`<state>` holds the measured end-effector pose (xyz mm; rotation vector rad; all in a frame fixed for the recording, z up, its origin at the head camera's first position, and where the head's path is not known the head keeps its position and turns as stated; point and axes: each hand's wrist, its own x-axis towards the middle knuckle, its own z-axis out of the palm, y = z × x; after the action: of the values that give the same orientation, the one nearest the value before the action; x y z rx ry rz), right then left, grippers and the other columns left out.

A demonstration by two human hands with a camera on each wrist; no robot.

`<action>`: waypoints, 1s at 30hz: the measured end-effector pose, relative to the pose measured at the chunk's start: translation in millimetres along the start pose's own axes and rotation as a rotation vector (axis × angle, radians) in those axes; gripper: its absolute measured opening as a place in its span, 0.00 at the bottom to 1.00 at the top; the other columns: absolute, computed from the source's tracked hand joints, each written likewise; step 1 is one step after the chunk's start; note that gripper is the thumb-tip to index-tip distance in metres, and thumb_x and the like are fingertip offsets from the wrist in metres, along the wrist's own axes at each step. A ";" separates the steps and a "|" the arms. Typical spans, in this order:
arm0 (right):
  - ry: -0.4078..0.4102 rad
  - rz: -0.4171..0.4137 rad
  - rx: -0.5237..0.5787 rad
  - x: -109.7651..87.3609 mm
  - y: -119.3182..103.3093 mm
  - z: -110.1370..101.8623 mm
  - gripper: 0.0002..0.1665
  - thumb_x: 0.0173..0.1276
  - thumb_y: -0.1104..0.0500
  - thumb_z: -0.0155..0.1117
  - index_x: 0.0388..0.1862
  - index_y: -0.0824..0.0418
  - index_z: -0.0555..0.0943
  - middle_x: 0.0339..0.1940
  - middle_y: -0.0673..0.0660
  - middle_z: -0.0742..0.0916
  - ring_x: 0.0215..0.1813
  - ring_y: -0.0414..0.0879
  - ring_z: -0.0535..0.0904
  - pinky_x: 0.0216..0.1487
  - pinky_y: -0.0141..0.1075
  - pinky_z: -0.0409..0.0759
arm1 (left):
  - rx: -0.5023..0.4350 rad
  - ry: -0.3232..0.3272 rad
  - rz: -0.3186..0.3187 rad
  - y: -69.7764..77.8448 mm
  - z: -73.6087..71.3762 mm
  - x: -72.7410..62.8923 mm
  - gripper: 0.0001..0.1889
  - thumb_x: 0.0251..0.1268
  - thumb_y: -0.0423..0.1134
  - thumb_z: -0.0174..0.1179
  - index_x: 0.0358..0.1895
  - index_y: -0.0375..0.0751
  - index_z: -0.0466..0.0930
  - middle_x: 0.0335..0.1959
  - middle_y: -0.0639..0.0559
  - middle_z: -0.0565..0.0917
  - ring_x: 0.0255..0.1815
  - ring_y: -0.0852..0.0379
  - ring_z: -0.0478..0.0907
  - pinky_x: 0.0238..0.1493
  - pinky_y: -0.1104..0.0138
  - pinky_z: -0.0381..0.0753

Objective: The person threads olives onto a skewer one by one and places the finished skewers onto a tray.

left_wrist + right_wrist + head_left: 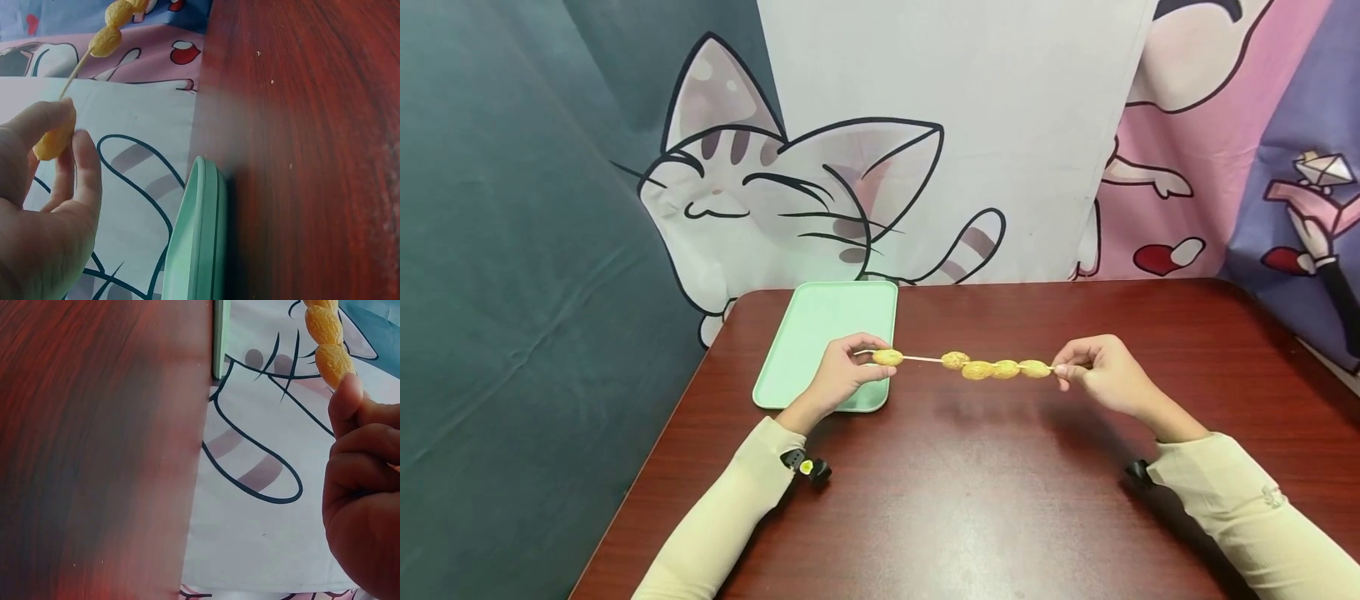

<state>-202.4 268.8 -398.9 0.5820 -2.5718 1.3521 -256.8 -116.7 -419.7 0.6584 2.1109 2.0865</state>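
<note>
A thin pale skewer [922,359] is held level above the table between both hands. My left hand [842,375] pinches a yellow oval piece [887,357] at the skewer's left end, thumb on one side and fingers on the other. After a bare length of stick, several more wrinkled yellow pieces [1006,369] sit close together towards the right. The skewer's right end is pinched between thumb and fingers of my right hand [1108,375]. The right wrist view shows the thumb right against the nearest yellow piece [334,359].
A light green tray [827,325] lies on the left of the reddish-brown table [1000,500], partly behind the left hand. A few tiny crumbs [272,82] dot the tabletop. Cartoon-printed cloth [1030,125] hangs behind, and a dark green curtain [527,292] stands at left.
</note>
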 end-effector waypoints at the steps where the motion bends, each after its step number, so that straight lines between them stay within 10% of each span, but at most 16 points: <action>1: 0.002 0.001 -0.003 -0.3 0.2 0.0 0.08 0.60 0.77 0.65 0.27 0.67 0.83 0.15 0.54 0.82 0.17 0.38 0.69 0.14 0.32 0.63 | -0.001 -0.001 -0.011 0.4 0.2 -0.4 0.17 0.50 0.18 0.69 0.45 0.25 0.80 0.43 0.44 0.84 0.38 0.59 0.85 0.33 0.69 0.85; 7: 0.004 0.015 -0.007 0.4 0.7 -0.6 0.08 0.61 0.76 0.66 0.27 0.67 0.84 0.15 0.53 0.82 0.18 0.39 0.69 0.15 0.31 0.63 | 0.016 0.006 -0.069 3.2 1.5 -1.7 0.19 0.52 0.22 0.71 0.49 0.25 0.79 0.41 0.47 0.85 0.31 0.62 0.85 0.19 0.71 0.79; 30: -0.015 0.029 0.010 -3.9 -1.3 -6.3 0.10 0.59 0.79 0.61 0.28 0.69 0.84 0.15 0.52 0.83 0.19 0.42 0.73 0.17 0.31 0.67 | -0.077 0.064 0.026 -4.6 11.8 -0.3 0.15 0.53 0.20 0.68 0.45 0.22 0.80 0.37 0.52 0.87 0.32 0.59 0.85 0.27 0.70 0.80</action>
<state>-198.4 274.3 -395.6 0.5614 -2.5961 1.3761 -253.2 -105.7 -424.9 0.6208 2.0523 2.2195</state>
